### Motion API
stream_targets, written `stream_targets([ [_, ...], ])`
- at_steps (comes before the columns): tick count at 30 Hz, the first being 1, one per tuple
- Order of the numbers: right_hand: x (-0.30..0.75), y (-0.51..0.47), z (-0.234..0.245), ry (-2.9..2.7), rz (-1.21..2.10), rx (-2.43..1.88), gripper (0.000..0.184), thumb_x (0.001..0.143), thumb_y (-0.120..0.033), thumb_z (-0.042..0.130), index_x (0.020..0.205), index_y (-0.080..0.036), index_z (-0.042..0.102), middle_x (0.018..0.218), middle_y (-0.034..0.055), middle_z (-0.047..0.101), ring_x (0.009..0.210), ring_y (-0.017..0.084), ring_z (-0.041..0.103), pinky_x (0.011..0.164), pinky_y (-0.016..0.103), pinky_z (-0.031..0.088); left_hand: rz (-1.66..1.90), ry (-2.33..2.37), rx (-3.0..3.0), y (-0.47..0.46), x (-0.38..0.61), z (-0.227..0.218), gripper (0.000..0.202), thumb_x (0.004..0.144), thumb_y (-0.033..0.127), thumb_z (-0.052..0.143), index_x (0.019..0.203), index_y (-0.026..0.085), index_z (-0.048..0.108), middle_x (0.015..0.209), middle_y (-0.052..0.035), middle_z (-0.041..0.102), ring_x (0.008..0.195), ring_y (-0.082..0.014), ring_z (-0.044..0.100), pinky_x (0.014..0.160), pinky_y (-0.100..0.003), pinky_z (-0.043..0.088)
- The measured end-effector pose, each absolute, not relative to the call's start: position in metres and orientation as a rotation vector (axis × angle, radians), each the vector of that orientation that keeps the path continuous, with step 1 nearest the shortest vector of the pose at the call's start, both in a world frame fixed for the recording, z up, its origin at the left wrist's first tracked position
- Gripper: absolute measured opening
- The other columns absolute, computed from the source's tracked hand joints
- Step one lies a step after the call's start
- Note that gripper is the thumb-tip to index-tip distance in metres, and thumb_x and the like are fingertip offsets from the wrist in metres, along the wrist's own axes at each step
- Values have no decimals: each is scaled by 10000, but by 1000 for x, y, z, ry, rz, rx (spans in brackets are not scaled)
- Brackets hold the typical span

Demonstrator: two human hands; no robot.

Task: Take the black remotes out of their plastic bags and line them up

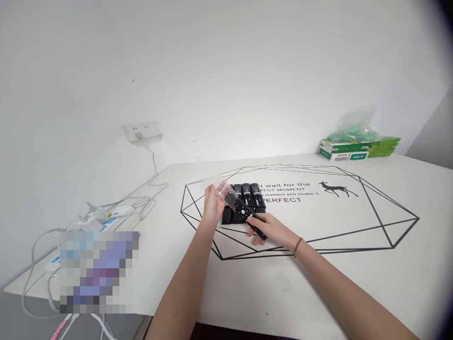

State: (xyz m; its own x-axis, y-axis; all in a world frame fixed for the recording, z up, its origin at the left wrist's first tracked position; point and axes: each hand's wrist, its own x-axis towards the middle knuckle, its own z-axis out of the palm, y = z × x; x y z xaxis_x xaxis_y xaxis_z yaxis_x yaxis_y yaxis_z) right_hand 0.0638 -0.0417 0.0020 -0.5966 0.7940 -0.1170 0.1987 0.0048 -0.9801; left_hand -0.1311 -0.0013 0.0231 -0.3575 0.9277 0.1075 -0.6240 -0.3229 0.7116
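Note:
My right hand [271, 230] grips the near end of a slim black remote control [247, 214] held just above the white table [354, 264]. My left hand [213, 203] holds a clear plastic sleeve [229, 193] that covers the remote's far end. Directly behind both hands, a row of several black remotes [247, 198] lies side by side on the table, inside the printed black geometric outline.
Green and white boxes with a clear bag on top [357, 141] sit at the far right corner. A wall socket [143, 131] with a white cable, and power strips [102, 219] with tangled cords, lie at the left. A blurred patch covers the near left edge.

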Motion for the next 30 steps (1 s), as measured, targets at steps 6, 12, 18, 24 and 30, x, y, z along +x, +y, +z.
stream_targets([
  [6, 65, -42, 2, -1857, 1454, -1128, 451, 843, -611, 374, 868, -185, 520, 796, 47, 661, 366, 78, 535, 307, 190, 375, 1682, 664, 723, -10, -91, 19, 263, 835, 339, 540, 1028, 161, 543, 981, -108, 651, 803, -189, 637, 731, -346, 516],
  [12, 70, -41, 10, -1723, 1586, -925, 354, 812, -446, 554, 1039, -177, 511, 803, 27, 613, 442, 71, 540, 401, 201, 420, 1679, 735, 655, -14, -78, 17, 243, 831, 313, 526, 977, 134, 603, 969, -94, 657, 900, -179, 623, 787, -282, 499],
  [18, 74, -45, 18, -1659, 2003, -553, 609, 737, -241, 653, 1282, -215, 381, 1141, 97, 518, 866, 183, 647, 771, 350, 538, 1701, 666, 389, -14, -90, 27, 243, 836, 258, 431, 900, 112, 615, 871, -81, 661, 738, -146, 637, 701, -263, 520],
  [24, 67, -41, 13, -1814, 1219, -786, 701, 727, -262, 658, 1336, -287, 313, 1161, 88, 489, 729, 129, 584, 634, 316, 530, 1507, 721, 456, -22, -73, 20, 305, 845, 410, 484, 947, 145, 594, 693, -22, 600, 561, -111, 571, 599, -253, 495],
  [30, 69, -39, 13, -1905, 715, -791, 485, 811, -221, 546, 1276, -294, 431, 1253, 97, 451, 885, 184, 548, 702, 335, 517, 1516, 701, 618, -31, -60, 20, 283, 824, 408, 546, 1020, 204, 539, 845, -24, 609, 716, -130, 594, 676, -270, 488],
])
